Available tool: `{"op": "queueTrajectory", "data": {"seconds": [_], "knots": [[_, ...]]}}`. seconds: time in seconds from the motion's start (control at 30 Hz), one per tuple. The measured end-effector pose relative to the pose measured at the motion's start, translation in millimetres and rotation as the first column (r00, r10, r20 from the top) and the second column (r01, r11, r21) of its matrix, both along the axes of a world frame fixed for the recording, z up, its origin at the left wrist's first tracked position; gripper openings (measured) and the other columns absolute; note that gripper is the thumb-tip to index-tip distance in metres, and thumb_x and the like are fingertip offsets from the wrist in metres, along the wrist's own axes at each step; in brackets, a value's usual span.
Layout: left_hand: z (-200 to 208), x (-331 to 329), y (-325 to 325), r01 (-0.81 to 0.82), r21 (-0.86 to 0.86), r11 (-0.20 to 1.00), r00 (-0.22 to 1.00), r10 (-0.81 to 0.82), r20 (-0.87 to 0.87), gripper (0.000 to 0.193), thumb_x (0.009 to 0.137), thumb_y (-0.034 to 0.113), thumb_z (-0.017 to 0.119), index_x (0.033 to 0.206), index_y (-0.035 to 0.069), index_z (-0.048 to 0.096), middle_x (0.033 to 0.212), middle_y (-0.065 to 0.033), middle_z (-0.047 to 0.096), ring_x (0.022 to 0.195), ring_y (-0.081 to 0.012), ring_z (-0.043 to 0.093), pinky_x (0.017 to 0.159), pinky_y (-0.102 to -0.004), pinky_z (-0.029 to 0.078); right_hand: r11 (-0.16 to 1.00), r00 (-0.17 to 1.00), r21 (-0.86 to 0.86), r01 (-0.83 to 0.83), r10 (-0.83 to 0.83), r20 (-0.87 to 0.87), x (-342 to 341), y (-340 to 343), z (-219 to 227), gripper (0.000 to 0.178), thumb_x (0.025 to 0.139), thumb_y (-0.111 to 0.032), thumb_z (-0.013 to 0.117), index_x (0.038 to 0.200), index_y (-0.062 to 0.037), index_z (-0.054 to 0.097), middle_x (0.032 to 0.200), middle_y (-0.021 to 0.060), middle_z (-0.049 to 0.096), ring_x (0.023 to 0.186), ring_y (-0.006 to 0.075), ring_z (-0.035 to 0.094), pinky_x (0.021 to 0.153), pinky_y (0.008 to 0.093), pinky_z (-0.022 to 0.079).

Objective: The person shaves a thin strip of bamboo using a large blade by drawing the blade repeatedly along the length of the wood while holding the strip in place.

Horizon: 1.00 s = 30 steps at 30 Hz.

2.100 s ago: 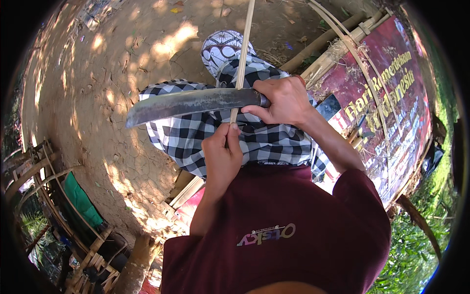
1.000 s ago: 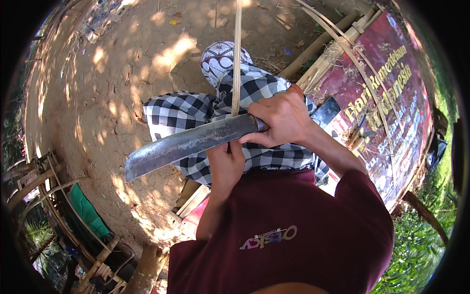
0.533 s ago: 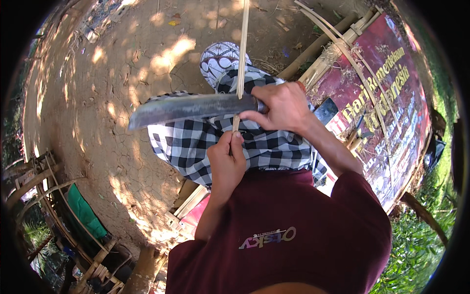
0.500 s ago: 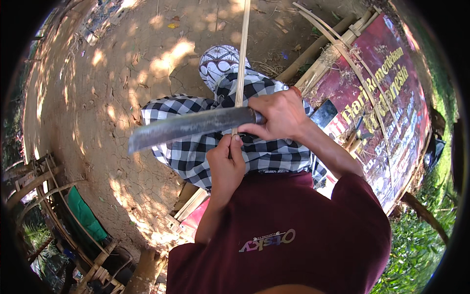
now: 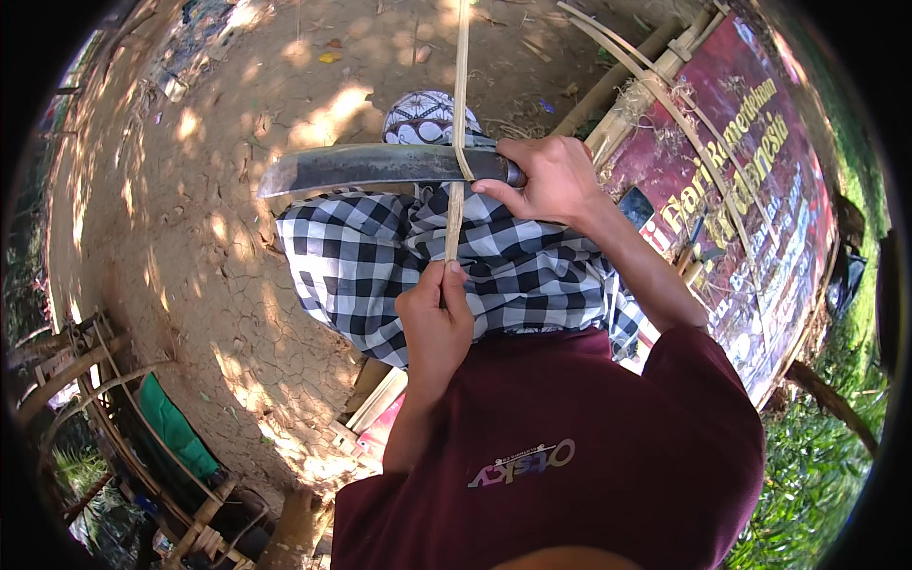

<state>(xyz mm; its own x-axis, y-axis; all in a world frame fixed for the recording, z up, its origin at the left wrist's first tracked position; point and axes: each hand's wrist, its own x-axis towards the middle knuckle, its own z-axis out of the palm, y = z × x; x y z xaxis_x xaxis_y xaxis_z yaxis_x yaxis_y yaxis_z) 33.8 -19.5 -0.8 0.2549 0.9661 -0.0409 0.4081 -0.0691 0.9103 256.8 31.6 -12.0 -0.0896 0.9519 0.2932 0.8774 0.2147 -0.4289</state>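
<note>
My right hand (image 5: 554, 182) is closed around the handle of a machete (image 5: 356, 169), whose long dark blade points left across my lap. A narrow pale bamboo strip (image 5: 462, 85) runs from the top of the view down toward me. Close to the handle, the blade meets this strip; a layer of it lies over the blade and bends there. Below the blade the strip continues to my left hand (image 5: 437, 309), which pinches its near end between thumb and fingers. Checkered cloth (image 5: 351, 256) covers my legs beneath both hands.
A printed red banner (image 5: 760, 180) lies at my right, with bamboo pieces (image 5: 655, 85) and shavings on it. A dark flat object (image 5: 635, 204) rests by my right forearm. Cracked dirt ground (image 5: 209, 247) spreads left. Wooden poles and green cloth (image 5: 176, 427) stand lower left.
My right hand has moved the machete away from me along the strip, and the blade now lies more level. The strip now bends over the blade. My left hand has stayed nearly in place.
</note>
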Motion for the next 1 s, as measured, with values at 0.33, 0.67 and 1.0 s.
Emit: {"op": "queueTrajectory", "data": {"seconds": [0.33,0.67,1.0], "knots": [[6,-4,-11,0.004,-0.014,1.000,0.999,-0.005,-0.036,0.020,0.096,0.009,0.053,0.080,-0.002,0.059,0.050,-0.0080,0.047,0.042,-0.0090,0.043,0.042,-0.0293,0.031,0.997,0.998,0.045,0.062,-0.062,-0.011,9,13,3,0.058,0.080,-0.066,0.060,0.076,-0.0083,0.065,0.056,0.0094,0.060,0.051,0.0287,0.063,0.046,0.0397,0.048],[3,-7,-17,0.043,0.019,0.999,0.999,-0.043,-0.032,0.025,0.097,0.012,0.051,0.077,-0.001,0.057,0.048,-0.0014,0.043,0.045,-0.0044,0.038,0.042,-0.0274,0.025,0.985,0.985,0.032,0.170,-0.170,0.020,38,29,8,0.059,0.083,-0.064,0.057,0.071,-0.0065,0.064,0.051,0.0106,0.059,0.055,0.0309,0.065,0.051,0.0404,0.051],[-1,-12,-26,0.071,0.011,0.997,0.995,-0.070,-0.075,0.021,0.095,0.009,0.053,0.077,-0.001,0.056,0.052,-0.0094,0.049,0.043,-0.0159,0.048,0.043,-0.0318,0.033,0.979,0.963,0.135,-0.154,0.118,0.243,33,16,6,0.066,0.082,-0.075,0.050,0.070,-0.0109,0.061,0.052,0.0036,0.057,0.042,0.0225,0.058,0.039,0.0361,0.044]]}}
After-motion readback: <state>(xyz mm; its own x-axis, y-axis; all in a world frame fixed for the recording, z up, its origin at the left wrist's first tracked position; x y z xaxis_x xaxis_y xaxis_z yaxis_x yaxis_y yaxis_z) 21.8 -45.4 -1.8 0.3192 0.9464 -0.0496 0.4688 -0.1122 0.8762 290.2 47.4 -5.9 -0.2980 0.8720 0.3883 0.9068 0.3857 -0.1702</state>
